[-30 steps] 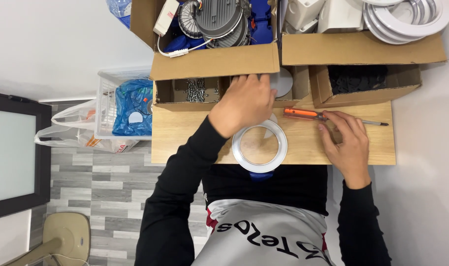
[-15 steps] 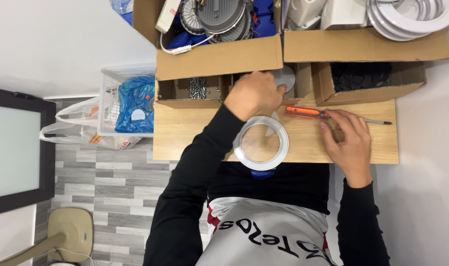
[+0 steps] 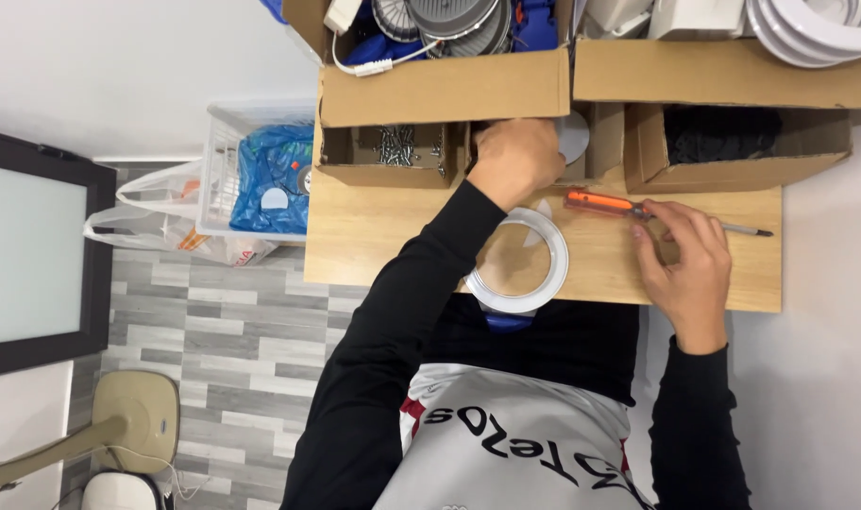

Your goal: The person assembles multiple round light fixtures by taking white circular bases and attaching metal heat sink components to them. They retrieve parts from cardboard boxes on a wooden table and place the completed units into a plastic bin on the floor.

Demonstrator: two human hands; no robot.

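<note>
Wide view first: the wooden worktop (image 3: 600,269) runs across the middle, backed by a row of cardboard boxes, the biggest one (image 3: 445,90) stuffed with round grey parts and a white cable. To its right, another box (image 3: 733,142) holds something dark, with white rings (image 3: 808,28) stacked above it. Off the worktop's left edge sits a clear bin with a blue bag (image 3: 270,175). Down on the worktop lies the white ring (image 3: 517,263), flat, right at the near edge in front of the person. The left hand (image 3: 514,162) is up at the mouth of the small open boxes, fingers curled under and out of sight, so I cannot tell what it grips; a pale round disc (image 3: 572,137) sits just beside it. The right hand (image 3: 685,264) rests on the worktop, fingers loosely bent, fingertips on the orange-handled screwdriver (image 3: 605,202). Smallest of all: screws (image 3: 393,146) in the left compartment.
</note>
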